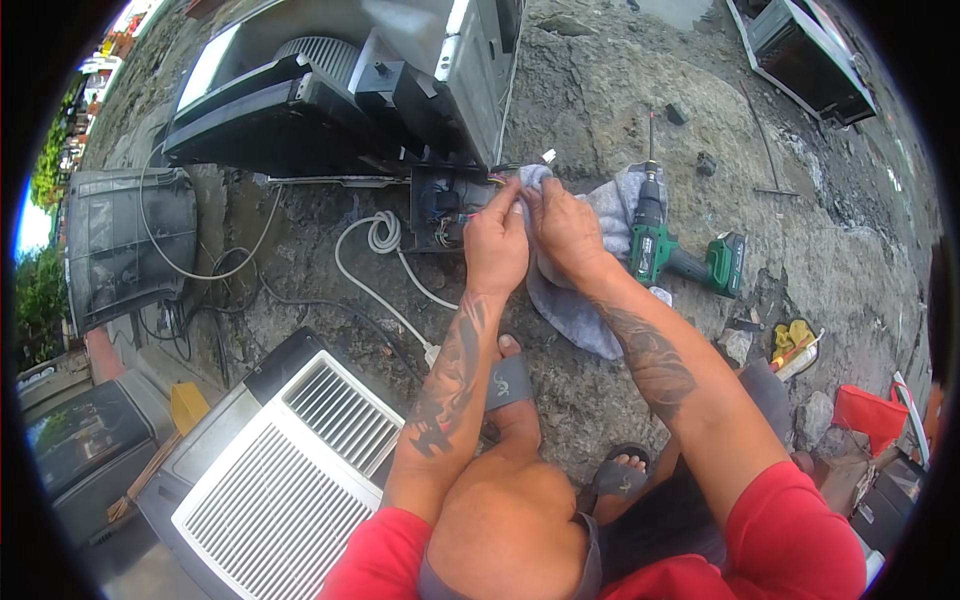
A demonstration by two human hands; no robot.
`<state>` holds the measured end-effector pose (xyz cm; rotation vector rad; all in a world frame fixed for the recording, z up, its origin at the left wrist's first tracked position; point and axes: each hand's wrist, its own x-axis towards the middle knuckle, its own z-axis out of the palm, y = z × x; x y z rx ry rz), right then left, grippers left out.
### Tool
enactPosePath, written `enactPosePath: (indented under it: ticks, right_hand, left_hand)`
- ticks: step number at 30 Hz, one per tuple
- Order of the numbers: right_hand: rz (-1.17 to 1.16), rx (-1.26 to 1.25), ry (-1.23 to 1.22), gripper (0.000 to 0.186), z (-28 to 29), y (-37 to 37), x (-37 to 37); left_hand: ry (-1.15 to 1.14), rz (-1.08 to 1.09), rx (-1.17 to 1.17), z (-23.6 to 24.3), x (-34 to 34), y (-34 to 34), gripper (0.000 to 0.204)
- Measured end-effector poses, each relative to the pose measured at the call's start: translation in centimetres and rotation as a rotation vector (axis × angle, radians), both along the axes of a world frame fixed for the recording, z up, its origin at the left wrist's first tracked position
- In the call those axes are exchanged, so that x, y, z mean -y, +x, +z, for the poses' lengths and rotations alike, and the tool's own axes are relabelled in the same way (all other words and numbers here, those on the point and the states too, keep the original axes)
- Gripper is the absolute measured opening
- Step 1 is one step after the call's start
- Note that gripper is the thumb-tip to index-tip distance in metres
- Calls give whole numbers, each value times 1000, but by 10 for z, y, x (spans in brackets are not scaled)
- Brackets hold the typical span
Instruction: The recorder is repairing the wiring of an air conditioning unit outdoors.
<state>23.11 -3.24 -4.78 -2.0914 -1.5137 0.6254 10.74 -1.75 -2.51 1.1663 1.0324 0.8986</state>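
Note:
My left hand (497, 242) is closed, its fingertips pinched at thin coloured wires (496, 180) beside an opened black control box (436, 212). Right against it, my right hand (567, 232) is closed on a bunched grey cloth (570, 312), which hangs below the fingers and spreads out to the right. The fingertips of both hands nearly meet, and what lies exactly between them is partly hidden. Above the box stands an opened air conditioner unit (330, 125) with its blower wheel exposed. A green and black cordless drill (655, 245) with a long bit lies on the cloth's right side.
A white louvred front panel (290, 480) lies at lower left. A pale power cord (384, 236) loops beside the box. A dark plastic casing (132, 240) stands far left, another unit (810, 65) far right. A red pouch (868, 418) and yellow rag (792, 338) lie right, on rough ground.

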Motion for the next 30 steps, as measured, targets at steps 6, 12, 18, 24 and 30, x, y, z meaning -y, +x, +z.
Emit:
enactPosePath:
  ticks: [6,12,18,24,30]
  right_hand:
    - [-171,-371,-130,63,-14,12,-16]
    - [-12,-248,-99,54,3,0,2]
    - [-276,-478,-137,58,15,29,-16]
    - [129,-282,286,31,5,-19,38]
    - [-179,38,-122,42,25,8,3]
  left_hand:
    - [-63,43,26,-6,-4,35,48]
    - [-399,351,680,-19,5,29,39]
    - [-483,524,419,9,39,57,47]
    - [-716,80,771,-46,-20,20,58]
    - [-798,148,842,-27,12,60,41]
